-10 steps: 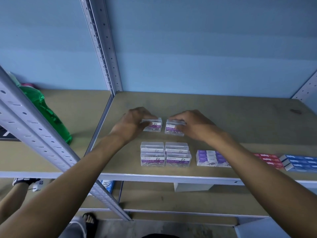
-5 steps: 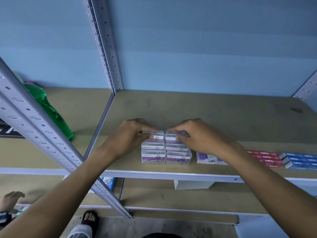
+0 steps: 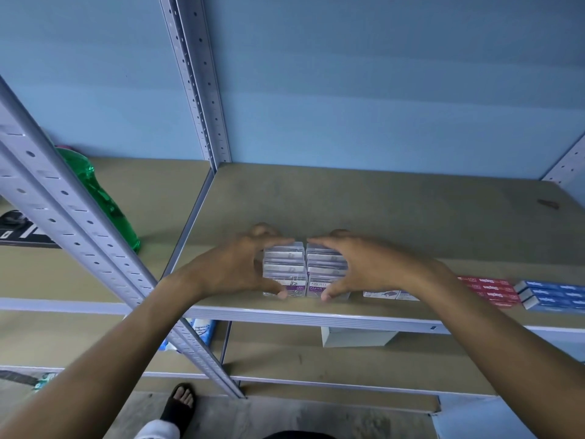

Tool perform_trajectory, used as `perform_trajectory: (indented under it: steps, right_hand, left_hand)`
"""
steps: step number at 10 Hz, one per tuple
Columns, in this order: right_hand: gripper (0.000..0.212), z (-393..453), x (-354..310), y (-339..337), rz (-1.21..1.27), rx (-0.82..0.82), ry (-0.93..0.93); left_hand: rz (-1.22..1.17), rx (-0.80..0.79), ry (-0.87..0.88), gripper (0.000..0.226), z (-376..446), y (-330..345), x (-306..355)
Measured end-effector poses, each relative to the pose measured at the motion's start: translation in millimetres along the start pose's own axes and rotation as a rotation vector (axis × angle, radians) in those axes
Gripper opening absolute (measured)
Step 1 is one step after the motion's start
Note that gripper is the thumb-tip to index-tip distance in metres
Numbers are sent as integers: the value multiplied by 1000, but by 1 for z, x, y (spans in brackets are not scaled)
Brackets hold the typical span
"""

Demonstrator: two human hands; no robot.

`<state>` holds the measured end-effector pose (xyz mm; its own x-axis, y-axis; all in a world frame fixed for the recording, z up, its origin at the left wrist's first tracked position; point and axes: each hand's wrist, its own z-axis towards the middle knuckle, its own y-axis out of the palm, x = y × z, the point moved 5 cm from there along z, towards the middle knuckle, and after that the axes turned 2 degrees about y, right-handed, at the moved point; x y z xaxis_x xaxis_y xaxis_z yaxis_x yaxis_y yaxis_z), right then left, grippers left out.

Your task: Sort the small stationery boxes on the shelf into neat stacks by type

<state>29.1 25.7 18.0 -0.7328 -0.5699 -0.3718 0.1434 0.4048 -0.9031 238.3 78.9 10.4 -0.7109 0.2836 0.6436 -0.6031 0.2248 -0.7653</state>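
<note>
Since 1 s ago both top clear paper-clip boxes came forward off the mid-shelf and now sit on the two front stacks (image 3: 305,269) at the shelf (image 3: 411,217) edge. Left hand (image 3: 234,267) and right hand (image 3: 370,267) cup the stacks, fingers pressing front and back, squaring them. Right of them: purple boxes (image 3: 391,294), red boxes (image 3: 489,289), blue boxes (image 3: 552,294).
</note>
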Motion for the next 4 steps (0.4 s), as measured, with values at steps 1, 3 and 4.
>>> perform_trajectory:
  steps: [1, 3, 4]
  right_hand:
    - [101, 4, 1, 3, -16, 50, -32]
    - [104, 5, 1, 5, -42, 113, -52]
    - [106, -3, -3, 0, -30, 110, -63]
  left_hand:
    - [-43, 11, 35, 75, -1, 0, 2]
    - [-103, 15, 37, 74, -2, 3, 3]
    - [-46, 5, 39, 78, -3, 3, 7]
